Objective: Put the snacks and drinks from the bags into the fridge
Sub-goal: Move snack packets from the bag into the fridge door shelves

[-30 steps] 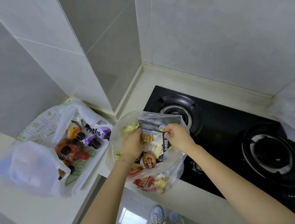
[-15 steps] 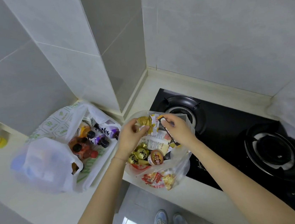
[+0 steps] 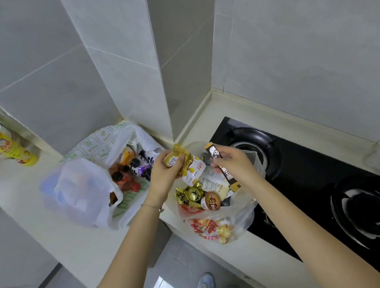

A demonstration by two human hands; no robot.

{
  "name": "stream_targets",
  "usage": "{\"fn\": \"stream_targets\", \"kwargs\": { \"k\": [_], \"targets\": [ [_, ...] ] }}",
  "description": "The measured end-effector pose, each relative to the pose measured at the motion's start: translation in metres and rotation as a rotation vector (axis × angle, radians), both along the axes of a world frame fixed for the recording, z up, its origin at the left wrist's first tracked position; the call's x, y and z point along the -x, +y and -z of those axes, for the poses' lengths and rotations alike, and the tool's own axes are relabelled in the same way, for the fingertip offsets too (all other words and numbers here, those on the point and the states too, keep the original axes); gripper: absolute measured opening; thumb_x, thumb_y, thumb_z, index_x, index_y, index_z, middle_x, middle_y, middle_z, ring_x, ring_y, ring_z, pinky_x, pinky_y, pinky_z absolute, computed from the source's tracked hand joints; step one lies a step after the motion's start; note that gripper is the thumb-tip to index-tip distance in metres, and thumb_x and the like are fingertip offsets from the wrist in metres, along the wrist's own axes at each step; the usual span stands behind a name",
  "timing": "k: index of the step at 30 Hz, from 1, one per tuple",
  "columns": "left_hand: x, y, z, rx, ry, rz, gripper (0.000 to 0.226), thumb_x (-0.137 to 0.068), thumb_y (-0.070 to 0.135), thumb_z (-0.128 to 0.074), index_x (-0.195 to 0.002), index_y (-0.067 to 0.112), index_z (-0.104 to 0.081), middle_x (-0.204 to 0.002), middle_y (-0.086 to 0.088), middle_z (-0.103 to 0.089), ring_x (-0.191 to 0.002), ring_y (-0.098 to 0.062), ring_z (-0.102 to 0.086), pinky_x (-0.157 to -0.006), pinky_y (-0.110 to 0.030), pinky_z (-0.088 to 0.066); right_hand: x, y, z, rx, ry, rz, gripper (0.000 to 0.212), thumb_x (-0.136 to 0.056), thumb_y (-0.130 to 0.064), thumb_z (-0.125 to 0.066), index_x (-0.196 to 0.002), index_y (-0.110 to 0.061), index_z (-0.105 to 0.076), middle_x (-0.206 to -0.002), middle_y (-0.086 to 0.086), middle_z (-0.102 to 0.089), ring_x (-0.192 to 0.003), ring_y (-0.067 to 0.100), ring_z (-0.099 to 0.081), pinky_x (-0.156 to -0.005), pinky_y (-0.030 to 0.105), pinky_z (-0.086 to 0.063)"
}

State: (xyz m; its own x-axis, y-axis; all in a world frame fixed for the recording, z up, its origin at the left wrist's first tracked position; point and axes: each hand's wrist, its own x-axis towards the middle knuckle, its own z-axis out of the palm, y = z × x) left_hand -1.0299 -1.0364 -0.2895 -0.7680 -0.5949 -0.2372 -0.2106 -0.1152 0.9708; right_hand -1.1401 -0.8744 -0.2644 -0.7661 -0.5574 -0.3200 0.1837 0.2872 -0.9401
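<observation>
The left hand is curled round two snacks: a small round cup with a yellow lid and a soft crinkly yellow and white packet. The right hand pinches a long thin dark brown stick packet. Both hands are just above a thin clear plastic bag that sits on the pale smooth bench. In this bag lie shiny gold wrapped sweets, a little round cup with a brown lid and a crinkly red and yellow packet. Just to its left sits a floppy white plastic bag with green print. It holds plastic drink bottles with dark caps, orange, red and purple. A flat black shiny gas stove is beside the clear bag.
</observation>
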Motion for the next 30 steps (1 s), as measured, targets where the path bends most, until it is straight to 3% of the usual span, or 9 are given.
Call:
{"fn": "stream_targets", "kwargs": {
  "k": [2,6,10,14,19,23,27,30],
  "targets": [
    [-0.011,0.004,-0.004,-0.016,0.019,-0.111,0.025,-0.089,0.020,-0.070,-0.108,0.007,-0.060,-0.100,-0.019,-0.070,-0.083,-0.020,-0.070,-0.072,-0.032,-0.059,-0.007,-0.005,-0.006,0.075,-0.065,-0.031,0.038,-0.093,0.006,-0.054,-0.127,-0.011,-0.058,-0.101,0.010,-0.067,-0.078,0.021,-0.067,-0.065,0.023,-0.057],
    [-0.043,0.014,-0.011,0.005,0.048,-0.224,0.034,-0.084,0.026,-0.076,-0.111,0.008,-0.065,-0.096,-0.030,-0.068,-0.085,-0.030,-0.070,-0.081,-0.043,-0.058,-0.022,-0.010,-0.010,0.117,-0.087,-0.162,0.033,-0.092,0.003,-0.058,-0.121,-0.011,-0.061,-0.110,0.010,-0.067,-0.067,0.013,-0.068,-0.061,0.024,-0.057],
    [-0.090,0.051,-0.015,-0.021,0.097,-0.390,0.037,-0.087,0.008,-0.071,-0.121,0.002,-0.058,-0.108,-0.011,-0.073,-0.095,-0.022,-0.071,-0.078,-0.028,-0.058,-0.042,-0.006,-0.005,0.085,-0.105,-0.271,0.028,-0.090,0.000,-0.063,-0.116,-0.010,-0.061,-0.094,0.001,-0.070,-0.068,0.013,-0.069,-0.073,0.029,-0.059],
    [-0.143,0.093,-0.012,-0.043,0.068,-0.576,0.035,-0.085,0.007,-0.073,-0.117,0.006,-0.061,-0.101,-0.005,-0.075,-0.092,-0.020,-0.073,-0.082,-0.033,-0.058,-0.084,-0.001,-0.003,0.088,-0.134,-0.416,0.021,-0.088,-0.003,-0.066,-0.109,-0.007,-0.062,-0.089,0.009,-0.071,-0.065,0.016,-0.068,-0.061,0.024,-0.057],
    [-0.229,0.137,-0.035,0.019,0.070,-0.821,0.032,-0.084,0.008,-0.074,-0.112,0.013,-0.060,-0.098,0.000,-0.075,-0.091,-0.018,-0.073,-0.079,-0.033,-0.058,-0.163,-0.004,-0.021,0.118,-0.164,-0.657,0.017,-0.088,-0.007,-0.068,-0.104,-0.012,-0.064,-0.092,0.009,-0.070,-0.062,0.016,-0.068,-0.059,0.024,-0.058],
    [-0.327,0.183,-0.064,0.148,0.084,-1.045,0.028,-0.085,0.006,-0.073,-0.109,0.010,-0.058,-0.101,-0.005,-0.073,-0.094,-0.018,-0.072,-0.081,-0.029,-0.058,-0.253,0.002,-0.048,0.179,-0.251,-0.980,0.028,-0.088,0.000,-0.065,-0.114,-0.012,-0.061,-0.097,0.006,-0.070,-0.070,0.019,-0.069,-0.065,0.026,-0.059],
    [-0.418,0.252,-0.077,0.190,0.082,-1.298,0.037,-0.084,0.006,-0.074,-0.116,0.006,-0.056,-0.105,-0.011,-0.073,-0.094,-0.020,-0.072,-0.080,-0.029,-0.058,-0.354,0.035,-0.073,0.211,-0.226,-1.269,0.029,-0.089,0.002,-0.063,-0.113,-0.013,-0.061,-0.104,0.012,-0.067,-0.067,0.015,-0.069,-0.064,0.025,-0.057],
    [-0.481,0.308,-0.089,0.244,0.047,-1.427,0.034,-0.082,0.007,-0.076,-0.111,0.011,-0.058,-0.099,-0.006,-0.074,-0.091,-0.019,-0.072,-0.080,-0.029,-0.057,-0.425,0.072,-0.082,0.239,-0.209,-1.387,0.029,-0.088,0.002,-0.064,-0.114,-0.011,-0.062,-0.107,0.016,-0.067,-0.070,0.019,-0.069,-0.064,0.025,-0.057]
  ]
}}
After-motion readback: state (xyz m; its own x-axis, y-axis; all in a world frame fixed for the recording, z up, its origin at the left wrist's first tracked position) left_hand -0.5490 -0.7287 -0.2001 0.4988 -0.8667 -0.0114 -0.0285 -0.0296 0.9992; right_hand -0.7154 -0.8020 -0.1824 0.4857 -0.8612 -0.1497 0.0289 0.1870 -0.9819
